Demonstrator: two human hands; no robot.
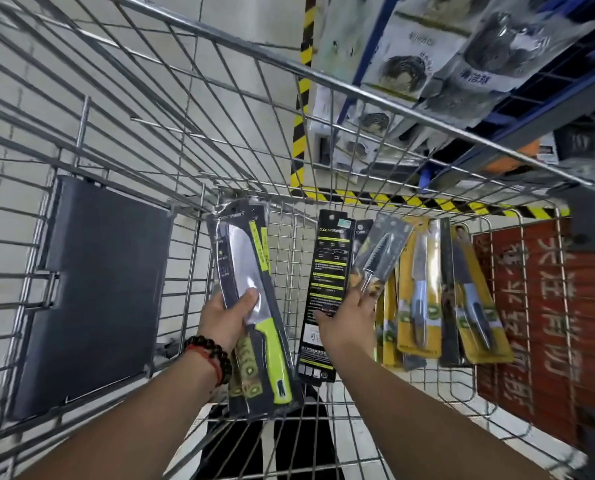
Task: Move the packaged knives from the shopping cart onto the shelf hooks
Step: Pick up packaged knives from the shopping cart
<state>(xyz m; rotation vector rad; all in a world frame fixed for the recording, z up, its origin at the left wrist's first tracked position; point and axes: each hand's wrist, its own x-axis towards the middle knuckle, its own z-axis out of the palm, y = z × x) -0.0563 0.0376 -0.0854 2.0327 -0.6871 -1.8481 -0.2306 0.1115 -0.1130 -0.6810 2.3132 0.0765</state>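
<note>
Cart: wire shopping cart fills the frame, seen from above; grey plastic flap on its left wall, red sign w/ white characters at right edge.
Cart contents: knife packs leaning at the far wall, centre-right. Black pack, back side out, stands upright at centre. Yellow-card packs w/ small knives fan out to its right, overlapping.
Left hand: left hand, lower centre, grips a stack of black packs; top one shows a wide blade + lime-green handle. Thumb lies over the blade window. Bead bracelet on the wrist.
Right hand: right hand pinches a clear pack w/ serrated knife by its lower end, tilted right; fingers also touch the black upright pack.
Shelf: upper right, outside cart, blue shelf rack w/ hanging scrubber packs, blurred.
Floor: pale tiles, yellow-black hazard tape.
</note>
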